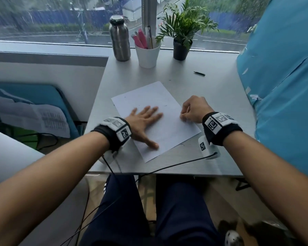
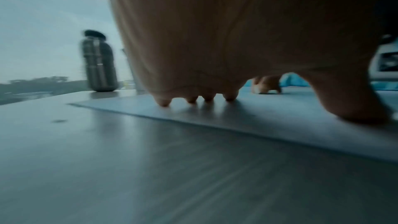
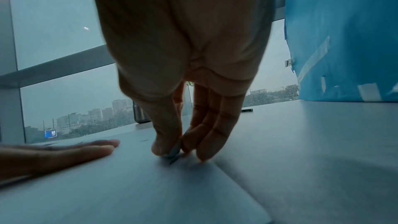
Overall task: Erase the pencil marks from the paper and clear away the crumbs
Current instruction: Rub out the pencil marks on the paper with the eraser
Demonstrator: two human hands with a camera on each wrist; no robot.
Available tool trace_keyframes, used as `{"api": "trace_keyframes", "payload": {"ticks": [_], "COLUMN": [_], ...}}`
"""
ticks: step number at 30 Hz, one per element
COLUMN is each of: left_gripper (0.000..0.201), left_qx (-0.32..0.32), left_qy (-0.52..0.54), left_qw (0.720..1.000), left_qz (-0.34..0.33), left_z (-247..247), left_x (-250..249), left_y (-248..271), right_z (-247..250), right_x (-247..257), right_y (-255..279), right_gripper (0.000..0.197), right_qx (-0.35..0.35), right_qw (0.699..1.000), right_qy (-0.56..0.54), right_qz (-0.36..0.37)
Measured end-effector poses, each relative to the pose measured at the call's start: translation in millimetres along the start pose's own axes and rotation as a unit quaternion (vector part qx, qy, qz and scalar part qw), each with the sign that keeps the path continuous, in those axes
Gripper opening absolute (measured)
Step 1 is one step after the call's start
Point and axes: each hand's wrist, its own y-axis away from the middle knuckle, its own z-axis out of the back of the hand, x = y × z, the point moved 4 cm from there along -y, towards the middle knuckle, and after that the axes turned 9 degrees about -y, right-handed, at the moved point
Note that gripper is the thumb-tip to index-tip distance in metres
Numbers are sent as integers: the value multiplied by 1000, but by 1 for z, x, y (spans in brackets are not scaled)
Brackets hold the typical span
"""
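Paper [image 1: 160, 110] lies mid-frame on the grey desk [image 1: 212, 86] in my head view; my left hand [image 1: 144, 119] presses it flat, fingers spread, and my right hand [image 1: 194, 110] curls at its right edge. Left wrist view: fingertips [image 2: 163, 103] touch the sheet. Right wrist view, lower centre: thumb and fingers pinch a small pale eraser [image 3: 174, 151] against the paper.

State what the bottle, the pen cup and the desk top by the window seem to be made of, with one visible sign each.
Bottle: probably brushed stainless steel, going by its dull silver sheen and ribbed bands.
Pen cup: smooth white, ceramic or plastic; the pictures leave that open.
Desk top: likely grey laminate, matt with a faint straight grain.
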Motion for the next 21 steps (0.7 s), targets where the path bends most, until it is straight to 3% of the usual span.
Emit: {"api": "trace_keyframes", "payload": {"ticks": [6,8,12,16,21], "left_gripper": [148,150,151,147,148], "left_qx": [-13,-21,-8,11,19], "left_qy": [27,36,47,45,42], "left_qw": [999,998,996,995,996], "left_qz": [41,53,76,85,78], "left_z": [-4,-7,-11,-9,-11], "left_x": [21,19,11,10,9], "left_y": [6,5,5,3,4], "right_z": [-2,-10,-36,-31,-56], "right_x": [10,21,48,47,65], "right_y": [9,15,22,15,39], "right_gripper": [6,8,8,9,8], "right_qx": [-51,-61,-11,-64,20], "right_qw": [999,998,996,994,993], "right_qy": [7,-27,-41,-72,-40], "right_qz": [-5,18,81,52,109]}}
